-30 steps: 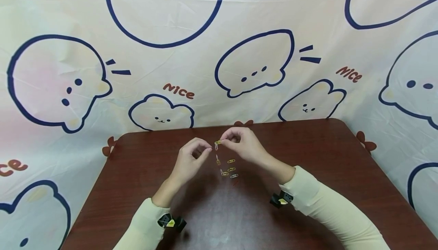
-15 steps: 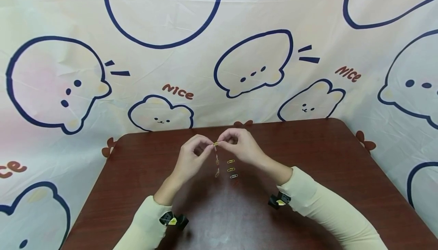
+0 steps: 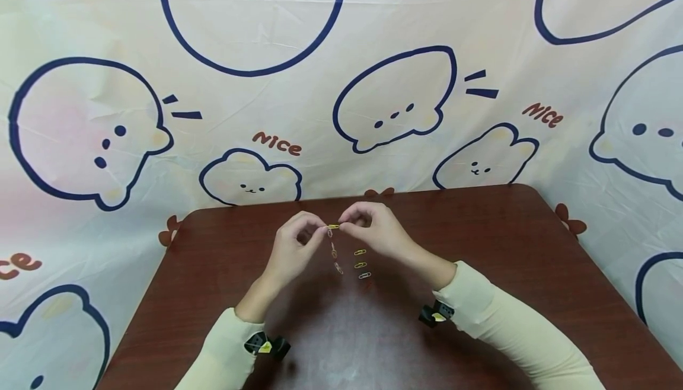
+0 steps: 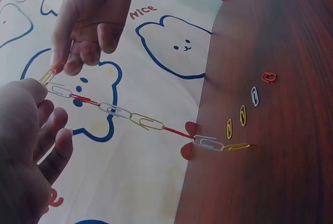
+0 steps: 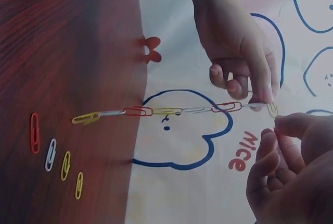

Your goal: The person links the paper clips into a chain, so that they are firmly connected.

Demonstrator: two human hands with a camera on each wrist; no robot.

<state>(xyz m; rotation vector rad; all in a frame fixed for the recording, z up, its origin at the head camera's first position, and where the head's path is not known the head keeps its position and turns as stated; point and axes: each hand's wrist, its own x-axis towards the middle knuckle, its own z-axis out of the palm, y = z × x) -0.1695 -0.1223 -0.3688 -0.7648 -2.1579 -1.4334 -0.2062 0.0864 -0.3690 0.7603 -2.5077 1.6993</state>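
Note:
A chain of linked yellow, white and red paper clips (image 4: 147, 122) hangs from a yellow clip (image 3: 333, 226) between the hands. My left hand (image 3: 290, 251) pinches that top clip's left end with thumb and forefinger. At its other end, the thumb and forefinger of my right hand (image 3: 381, 233) pinch the clip, their tips close to the left ones. In the right wrist view the yellow clip (image 5: 272, 110) stands between both sets of fingertips, partly covered. The other fingers of both hands are loosely bent.
Right of the chain, loose clips lie in a row on the dark wooden table (image 3: 453, 230): two yellow (image 5: 65, 165), one white (image 5: 50, 154) and one red (image 5: 35, 133). A patterned cloth (image 3: 309, 105) stands behind the table's far edge.
The left hand, apart from the clip a second ago, has come to pinch it beside the right hand. Both fingertips then shifted slightly left, and the hanging chain swung and straightened.

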